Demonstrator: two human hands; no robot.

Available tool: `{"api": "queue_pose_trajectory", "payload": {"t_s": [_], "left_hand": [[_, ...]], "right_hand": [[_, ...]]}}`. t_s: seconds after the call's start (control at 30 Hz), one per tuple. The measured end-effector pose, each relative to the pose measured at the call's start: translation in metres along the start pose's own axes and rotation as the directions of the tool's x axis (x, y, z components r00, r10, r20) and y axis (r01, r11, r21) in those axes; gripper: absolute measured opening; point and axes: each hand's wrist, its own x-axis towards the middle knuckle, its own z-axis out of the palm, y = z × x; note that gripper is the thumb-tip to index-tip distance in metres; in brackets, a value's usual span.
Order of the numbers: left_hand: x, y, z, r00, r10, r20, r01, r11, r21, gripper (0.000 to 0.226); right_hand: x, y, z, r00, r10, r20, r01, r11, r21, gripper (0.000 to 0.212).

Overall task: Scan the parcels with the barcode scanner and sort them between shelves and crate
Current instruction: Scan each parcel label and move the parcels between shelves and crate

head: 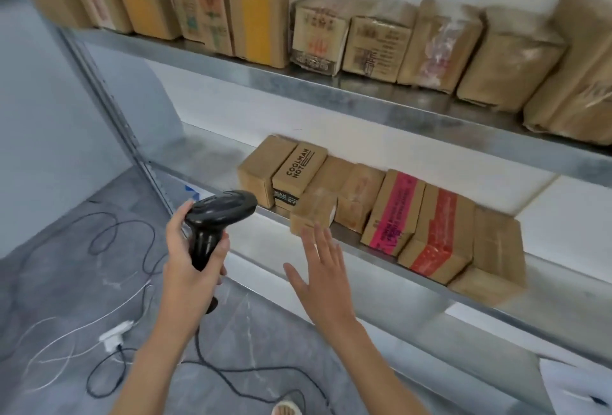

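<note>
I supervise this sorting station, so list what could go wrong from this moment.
1. The small brown cardboard parcel sits at the front edge of the lower metal shelf; the open right hand at its near face could tip it off.
2. The black cable loops over the grey floor near the sandalled foot; tripping could yank the black barcode scanner from the left hand.

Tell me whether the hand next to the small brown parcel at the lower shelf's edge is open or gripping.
Open. The right hand has straight, spread fingers beside the small brown cardboard parcel, curling round nothing.
</note>
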Motion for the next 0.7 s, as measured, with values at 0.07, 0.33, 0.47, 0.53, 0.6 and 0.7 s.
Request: {"api": "queue_pose_trajectory", "payload": {"t_s": [0.07, 0.33, 0.47, 0.53, 0.6, 0.7], "left_hand": [[0.027, -0.010, -0.009, 1.000, -0.005, -0.025, 0.005, 1.000, -0.004, 0.069], [0.131, -0.062, -0.025, 0.998, -0.044, 0.042, 0.046, 0.997, -0.056, 0.066], [0.198, -0.089, -0.032, 0.991, -0.045, 0.129, 0.053, 0.997, -0.056, 0.066], [0.228, -0.099, -0.039, 0.985, -0.035, 0.170, 0.044, 0.998, -0.050, 0.066], [0.255, -0.108, -0.048, 0.977, -0.034, 0.211, 0.047, 0.997, -0.056, 0.067], [0.286, -0.121, -0.059, 0.962, -0.032, 0.271, 0.056, 0.995, -0.084, 0.067]], "right_hand": [[0.029, -0.013, 0.008, 1.000, -0.006, 0.008, 0.006, 1.000, -0.013, 0.071], [0.122, -0.060, 0.044, 0.991, 0.129, -0.019, -0.129, 0.991, -0.041, 0.069], [0.172, -0.083, 0.080, 0.970, 0.232, -0.073, -0.234, 0.972, -0.026, 0.072], [0.199, -0.095, 0.096, 0.953, 0.283, -0.112, -0.287, 0.958, -0.015, 0.073], [0.229, -0.103, 0.109, 0.932, 0.348, -0.102, -0.355, 0.934, -0.052, 0.074], [0.270, -0.109, 0.124, 0.900, 0.429, -0.081, -0.436, 0.886, -0.156, 0.076]]}}
